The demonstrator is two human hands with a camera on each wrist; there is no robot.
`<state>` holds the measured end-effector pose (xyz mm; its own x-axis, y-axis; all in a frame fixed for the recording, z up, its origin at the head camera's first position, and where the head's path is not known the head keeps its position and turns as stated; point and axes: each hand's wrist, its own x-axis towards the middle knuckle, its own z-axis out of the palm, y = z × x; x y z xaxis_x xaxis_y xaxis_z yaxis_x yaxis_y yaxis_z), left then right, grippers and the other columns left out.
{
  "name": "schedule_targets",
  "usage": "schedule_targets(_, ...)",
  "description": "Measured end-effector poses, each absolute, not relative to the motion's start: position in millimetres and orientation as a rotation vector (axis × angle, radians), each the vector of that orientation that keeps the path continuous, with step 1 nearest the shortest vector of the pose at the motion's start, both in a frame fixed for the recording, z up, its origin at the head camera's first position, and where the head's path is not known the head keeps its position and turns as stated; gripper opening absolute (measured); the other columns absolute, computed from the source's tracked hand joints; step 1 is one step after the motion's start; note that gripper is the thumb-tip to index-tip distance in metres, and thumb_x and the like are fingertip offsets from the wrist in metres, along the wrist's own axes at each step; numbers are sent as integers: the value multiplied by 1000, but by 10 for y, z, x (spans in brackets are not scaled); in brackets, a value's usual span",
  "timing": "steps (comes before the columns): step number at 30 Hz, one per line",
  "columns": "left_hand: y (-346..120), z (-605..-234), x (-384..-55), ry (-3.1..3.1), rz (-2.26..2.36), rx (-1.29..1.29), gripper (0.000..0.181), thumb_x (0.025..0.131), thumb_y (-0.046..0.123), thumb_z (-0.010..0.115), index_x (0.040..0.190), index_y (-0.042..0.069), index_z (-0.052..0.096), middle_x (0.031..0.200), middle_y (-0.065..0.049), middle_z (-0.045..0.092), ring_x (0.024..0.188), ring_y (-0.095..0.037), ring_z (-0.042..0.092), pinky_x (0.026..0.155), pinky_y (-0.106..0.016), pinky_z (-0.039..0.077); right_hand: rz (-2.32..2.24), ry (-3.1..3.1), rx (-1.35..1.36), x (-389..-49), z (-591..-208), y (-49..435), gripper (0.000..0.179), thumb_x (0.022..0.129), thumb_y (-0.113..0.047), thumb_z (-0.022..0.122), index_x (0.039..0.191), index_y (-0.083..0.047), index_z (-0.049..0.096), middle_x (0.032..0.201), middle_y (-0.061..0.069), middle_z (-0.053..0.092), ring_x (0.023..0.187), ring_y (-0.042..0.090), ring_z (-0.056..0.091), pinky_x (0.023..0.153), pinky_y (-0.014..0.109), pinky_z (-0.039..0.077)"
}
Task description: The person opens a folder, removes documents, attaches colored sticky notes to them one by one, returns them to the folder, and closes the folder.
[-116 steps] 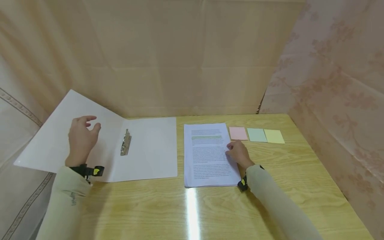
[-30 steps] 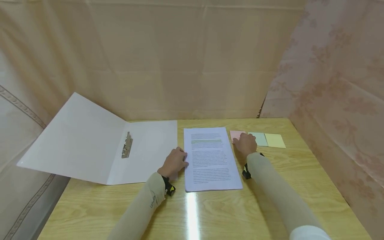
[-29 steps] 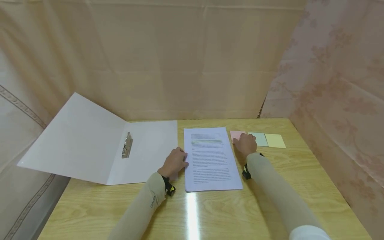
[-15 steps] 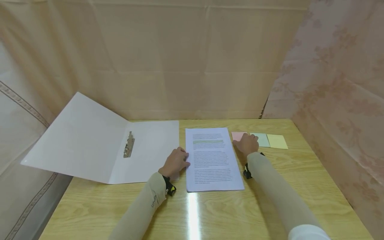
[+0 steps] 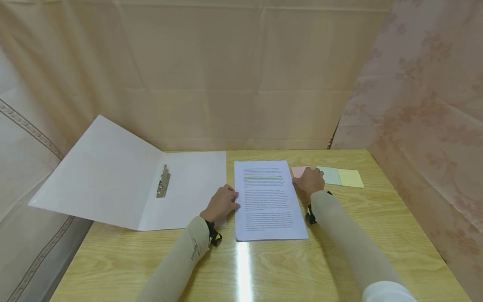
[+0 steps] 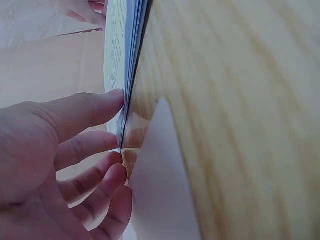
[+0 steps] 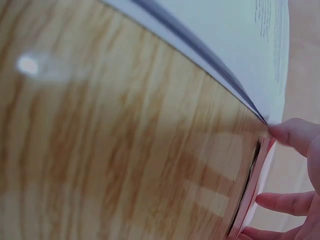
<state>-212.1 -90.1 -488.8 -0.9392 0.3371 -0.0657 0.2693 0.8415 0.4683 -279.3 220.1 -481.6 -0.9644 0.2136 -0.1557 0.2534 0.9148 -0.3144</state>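
A stack of printed paper (image 5: 266, 205) lies on the table, its top sheet marked by a green highlighted line. My left hand (image 5: 220, 204) touches the stack's left edge with thumb and fingertips, over the folder's right border. In the left wrist view the thumb (image 6: 95, 109) meets the side of the layered sheets. At the stack's upper right, my right hand (image 5: 311, 180) rests over the pink sticky note pad (image 5: 298, 171) and partly hides it. Its thumb (image 7: 290, 134) is at the stack's edge by the pad's corner; the other fingertips lie along the pad, fairly straight.
An open white folder (image 5: 192, 184) lies left of the stack, its cover (image 5: 99, 176) tilted up past the table's edge. A metal clip (image 5: 163, 182) sits near its spine. Green (image 5: 330, 176) and yellow (image 5: 351, 178) sticky note pads lie right of my right hand. Curtains surround the table (image 5: 113, 260).
From about four seconds ago, my left hand has moved from above the folder cover to the stack's left edge. My right hand has shifted from the stack's right edge onto the pink pad.
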Motion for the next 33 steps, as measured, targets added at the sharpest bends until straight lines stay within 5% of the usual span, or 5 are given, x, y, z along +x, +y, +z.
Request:
schedule_targets(9, -902, -4892, -2146, 2854, 679, 457, 44, 85, 25, 74, 123, 3, 66, 122, -13, 59, 110, -28, 54, 96, -40, 46, -552, 2941, 364, -2795, -4809, 2213, 61, 91, -44, 60, 123, 9, 55, 122, 34, 53, 111, 48, 48, 81, 54, 48)
schedule_targets(17, -910, -4858, -2125, 2843, 712, 449, 44, 86, 24, 74, 123, 2, 66, 121, -13, 59, 108, -27, 53, 96, -41, 45, -581, 2933, 355, -2769, -4788, 2214, 47, 93, -40, 51, 92, 4, 69, 111, 30, 60, 103, 45, 51, 71, 50, 47)
schedule_targets(27, -933, -4914, -2150, 2844, 709, 466, 45, 85, 25, 74, 124, 3, 66, 122, -12, 58, 110, -27, 53, 98, -41, 44, -564, 2953, 376, -2792, -4819, 2180, 63, 92, -51, 54, 115, 7, 63, 115, 31, 58, 105, 44, 50, 75, 51, 47)
schedule_targets(33, -932, -4920, -2153, 2842, 703, 462, 44, 86, 25, 74, 124, 4, 66, 124, -12, 58, 111, -28, 53, 98, -41, 44, -564, 2953, 434, -2801, -4825, 2179, 75, 89, -46, 62, 132, 12, 43, 127, 35, 47, 117, 48, 44, 88, 56, 47)
